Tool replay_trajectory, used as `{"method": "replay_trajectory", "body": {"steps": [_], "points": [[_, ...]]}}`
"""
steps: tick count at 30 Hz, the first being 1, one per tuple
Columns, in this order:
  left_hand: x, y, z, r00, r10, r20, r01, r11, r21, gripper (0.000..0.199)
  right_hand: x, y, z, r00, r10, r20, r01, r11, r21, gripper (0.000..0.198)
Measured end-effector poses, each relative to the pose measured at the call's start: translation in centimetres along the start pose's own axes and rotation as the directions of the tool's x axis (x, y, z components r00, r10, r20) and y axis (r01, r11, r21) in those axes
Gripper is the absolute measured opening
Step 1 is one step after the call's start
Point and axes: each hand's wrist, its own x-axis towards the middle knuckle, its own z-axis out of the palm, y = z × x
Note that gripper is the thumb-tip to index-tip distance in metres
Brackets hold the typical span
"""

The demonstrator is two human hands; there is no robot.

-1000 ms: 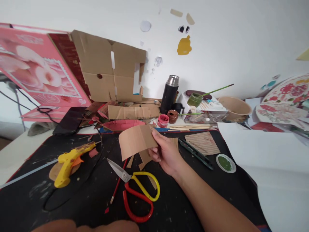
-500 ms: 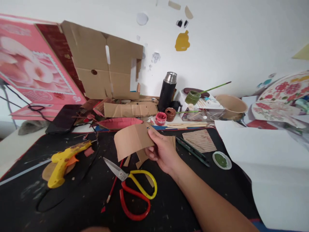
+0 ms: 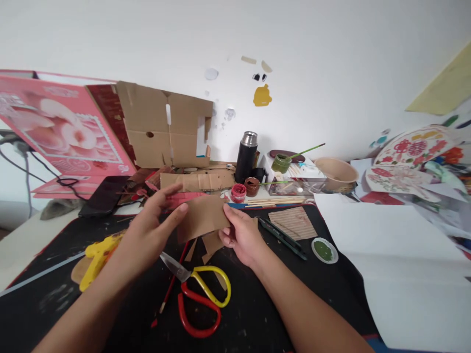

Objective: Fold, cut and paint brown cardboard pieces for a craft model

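My right hand (image 3: 241,233) pinches the right end of a small brown cardboard piece (image 3: 204,218) between thumb and fingers, holding it above the black mat. At the piece's left end is my left hand (image 3: 154,223), its thumb and index finger spread apart. The left thumb tip overlaps the upper left corner; whether it presses there I cannot tell. Below the cardboard lie scissors (image 3: 198,289) with one yellow and one red handle, partly opened. A thin red paintbrush (image 3: 171,289) runs under their blades. Several cardboard scraps (image 3: 213,242) lie beneath the held piece.
A yellow glue gun (image 3: 97,260) is partly behind my left forearm. To the right are a dark green utility knife (image 3: 281,238), corrugated cardboard (image 3: 294,223) and a dish of green paint (image 3: 324,250). Paint jars (image 3: 239,192) and a black thermos (image 3: 246,157) stand at the back.
My left hand has come in from the lower left to the cardboard's left end. My right hand still grips the right end. The camera view has tilted up slightly.
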Motion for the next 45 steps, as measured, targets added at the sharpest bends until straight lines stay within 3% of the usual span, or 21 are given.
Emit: {"method": "replay_trajectory", "body": {"steps": [3,5,7,10,12,16,18,22,25,30,35,40,42,45], "points": [[1.0,-1.3,0.3,0.957,-0.193,0.216,0.210,0.976,-0.059,0.069,0.0,-0.3,-0.2,0.999,-0.043,-0.006,0.042,0.998,-0.054,0.059],[1.1,-2.0,0.2,0.934,-0.243,0.263,0.282,0.952,-0.122,0.061,0.2,-0.6,-0.5,0.997,-0.074,-0.006,0.073,0.990,-0.117,0.059],[1.3,-2.5,-0.1,0.962,-0.219,0.163,0.256,0.930,-0.265,0.053,0.3,-1.2,-0.9,0.991,-0.130,0.009,0.129,0.968,-0.214,0.058],[1.9,-2.9,-0.5,0.989,-0.127,-0.072,0.082,0.889,-0.450,0.044,0.3,-2.4,-1.6,0.959,-0.281,0.050,0.274,0.856,-0.440,0.053],[2.4,-3.3,-0.6,0.983,-0.107,-0.151,0.022,0.879,-0.476,0.042,0.0,-3.1,-2.0,0.920,-0.379,0.095,0.348,0.685,-0.640,0.045],[2.9,-4.7,-0.4,0.976,-0.111,-0.189,0.010,0.883,-0.469,0.044,-0.9,-3.6,-2.0,0.862,-0.437,0.257,0.349,0.144,-0.926,0.024],[2.9,-5.4,-0.2,0.978,-0.092,-0.185,0.006,0.907,-0.420,0.045,-1.3,-3.4,-2.0,0.878,-0.373,0.299,0.326,0.011,-0.945,0.037],[2.7,-6.2,-0.1,0.984,-0.074,-0.163,0.014,0.941,-0.339,0.050,-1.4,-2.6,-2.0,0.906,-0.246,0.345,0.313,-0.161,-0.936,0.075],[2.5,-6.0,0.1,0.988,-0.061,-0.142,0.013,0.946,-0.323,0.052,-1.3,-2.1,-2.1,0.921,-0.194,0.338,0.295,-0.221,-0.930,0.079],[2.1,-5.1,0.1,0.992,-0.049,-0.118,0.007,0.943,-0.332,0.051,-1.3,-0.9,-1.4,0.916,-0.233,0.328,0.259,-0.281,-0.924,0.061],[1.9,-4.5,-0.1,0.973,-0.093,-0.212,-0.010,0.898,-0.441,0.043,-2.1,-0.1,-0.7,0.892,-0.205,0.403,0.328,-0.317,-0.890,0.062],[2.1,-4.3,-0.4,0.956,-0.151,-0.251,-0.010,0.840,-0.543,0.044,-1.1,-1.9,1.1,0.806,-0.088,0.586,0.486,-0.466,-0.739,0.063],[2.1,-4.3,-0.5,0.954,-0.157,-0.255,-0.008,0.837,-0.547,0.045,0.6,-3.5,2.5,0.759,-0.113,0.642,0.514,-0.500,-0.696,0.065],[2.0,-4.2,-0.6,0.957,-0.174,-0.233,0.020,0.838,-0.545,0.048,4.0,-5.9,4.9,0.727,-0.122,0.675,0.518,-0.548,-0.657,0.056]]}}
